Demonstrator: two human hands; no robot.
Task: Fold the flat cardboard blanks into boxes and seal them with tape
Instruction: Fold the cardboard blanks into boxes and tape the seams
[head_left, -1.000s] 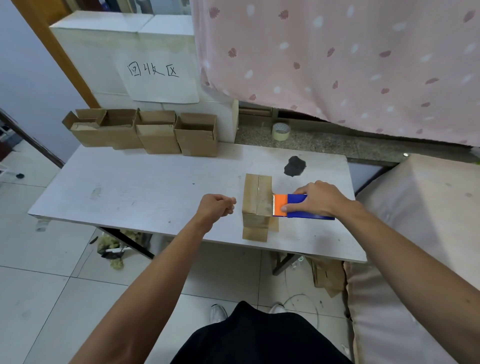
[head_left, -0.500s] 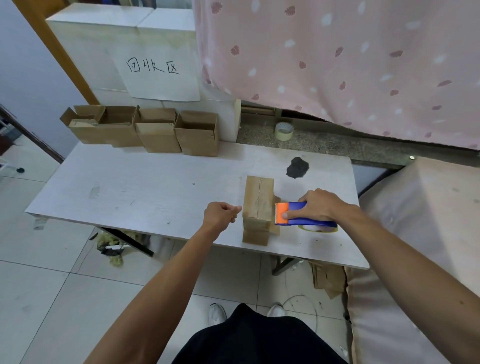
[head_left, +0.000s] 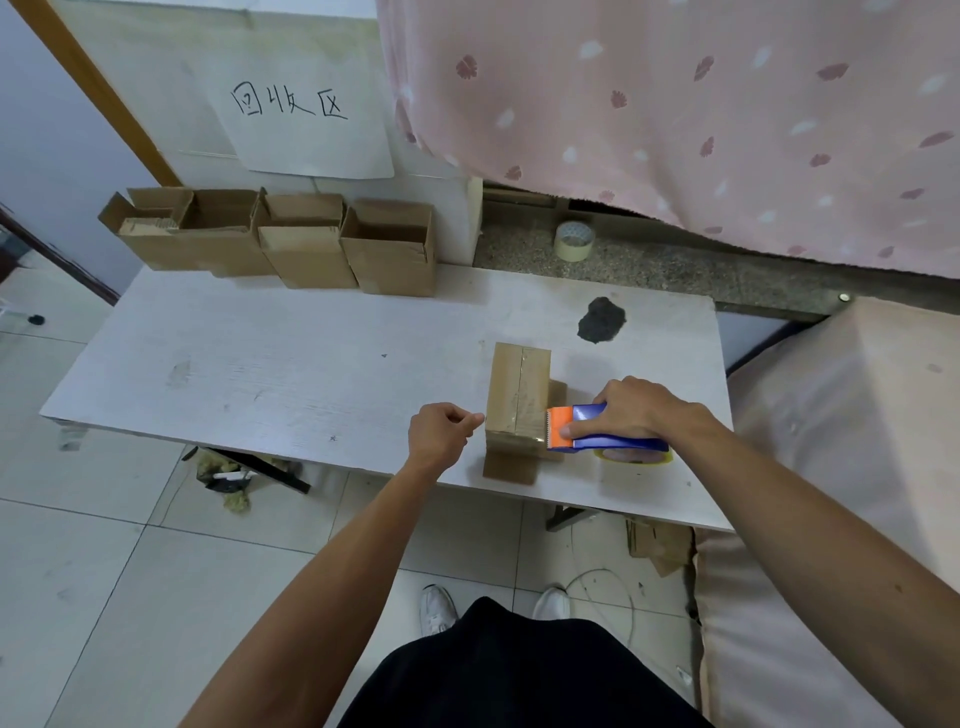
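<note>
A small closed cardboard box (head_left: 519, 395) stands near the front edge of the white table (head_left: 260, 374), with glossy tape along its top seam. My right hand (head_left: 636, 410) grips a blue and orange tape dispenser (head_left: 587, 428) against the box's right side, its toothed edge at the box's top corner. My left hand (head_left: 441, 434) is at the box's upper left edge with thumb and forefinger pinched together, as on the end of a clear tape strip. The strip itself is hard to see.
Several open cardboard boxes (head_left: 291, 244) line the table's back left. A spare tape roll (head_left: 574, 240) sits on the stone ledge behind. A black stain (head_left: 601, 319) marks the table. A pink cushion (head_left: 831, 415) borders the right; a pink curtain (head_left: 675, 104) hangs above.
My left hand has moved right until it touches the box's left edge. My right hand has lowered the dispenser a little beside the box, and its tape roll now shows underneath.
</note>
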